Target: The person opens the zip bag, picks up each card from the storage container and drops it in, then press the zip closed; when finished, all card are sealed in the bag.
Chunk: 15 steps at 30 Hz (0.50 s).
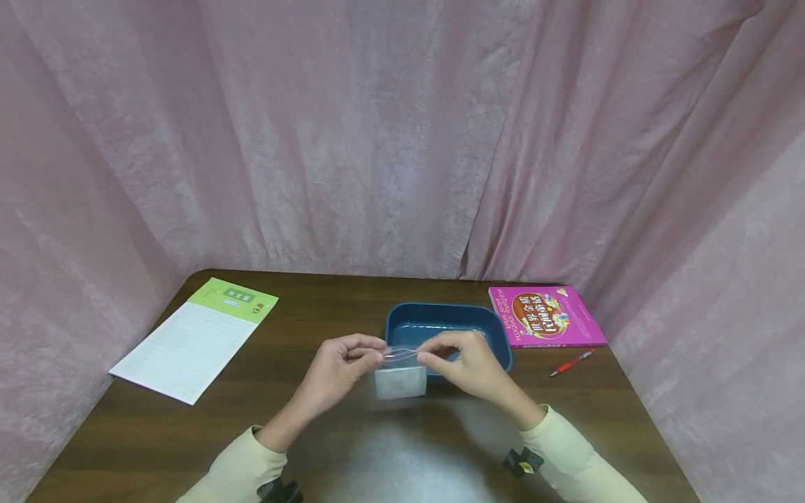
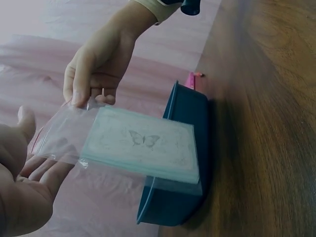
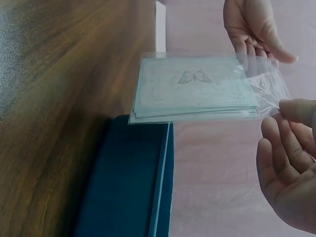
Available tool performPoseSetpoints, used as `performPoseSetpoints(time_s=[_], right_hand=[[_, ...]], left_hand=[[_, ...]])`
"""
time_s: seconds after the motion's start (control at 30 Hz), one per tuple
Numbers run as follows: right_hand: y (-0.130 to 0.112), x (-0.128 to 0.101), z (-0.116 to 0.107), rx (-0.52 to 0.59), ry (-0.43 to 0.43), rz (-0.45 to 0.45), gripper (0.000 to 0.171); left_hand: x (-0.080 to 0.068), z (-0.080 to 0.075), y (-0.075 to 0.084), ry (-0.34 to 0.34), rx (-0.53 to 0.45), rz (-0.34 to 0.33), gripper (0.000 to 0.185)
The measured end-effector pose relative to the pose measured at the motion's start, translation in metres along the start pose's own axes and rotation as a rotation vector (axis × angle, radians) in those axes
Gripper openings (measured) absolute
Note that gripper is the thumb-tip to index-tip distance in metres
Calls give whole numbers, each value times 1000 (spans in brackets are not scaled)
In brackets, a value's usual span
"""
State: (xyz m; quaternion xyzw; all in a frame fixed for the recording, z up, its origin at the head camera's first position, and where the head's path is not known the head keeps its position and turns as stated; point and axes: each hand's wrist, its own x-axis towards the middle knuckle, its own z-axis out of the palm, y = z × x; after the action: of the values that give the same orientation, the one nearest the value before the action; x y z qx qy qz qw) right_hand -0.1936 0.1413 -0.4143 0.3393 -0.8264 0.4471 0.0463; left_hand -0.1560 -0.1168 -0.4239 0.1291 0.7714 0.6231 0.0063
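- The pink book (image 1: 546, 316) at my right carries large Chinese title characters, too small for me to read surely.
- The green-headed notepad (image 1: 196, 337) bears a small label, illegible.

Head view: even, soft light, no hard shadows. Pale glare patch on the worktop (image 1: 402, 447) near the bottom edge. Wide-angle bend at the edges; curtain (image 1: 402, 140) slightly soft. Wrist views dimmer, bluish cast. Bag (image 2: 69, 133) shows faint sheen. Nearest hand in each wrist view is out of focus; tray (image 3: 128, 182) dark, low detail.
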Motion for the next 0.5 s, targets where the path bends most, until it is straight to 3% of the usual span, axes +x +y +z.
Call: performPoseSetpoints(time_s=[0.2,0.5], right_hand=[[-3,-1,-2,20,-2,25,9],[-2,-4,-6,32,-11,33,15]], left_hand=[[-2,0,0,-62,15,19,34],[-3,0,-1,18,173,59,12]])
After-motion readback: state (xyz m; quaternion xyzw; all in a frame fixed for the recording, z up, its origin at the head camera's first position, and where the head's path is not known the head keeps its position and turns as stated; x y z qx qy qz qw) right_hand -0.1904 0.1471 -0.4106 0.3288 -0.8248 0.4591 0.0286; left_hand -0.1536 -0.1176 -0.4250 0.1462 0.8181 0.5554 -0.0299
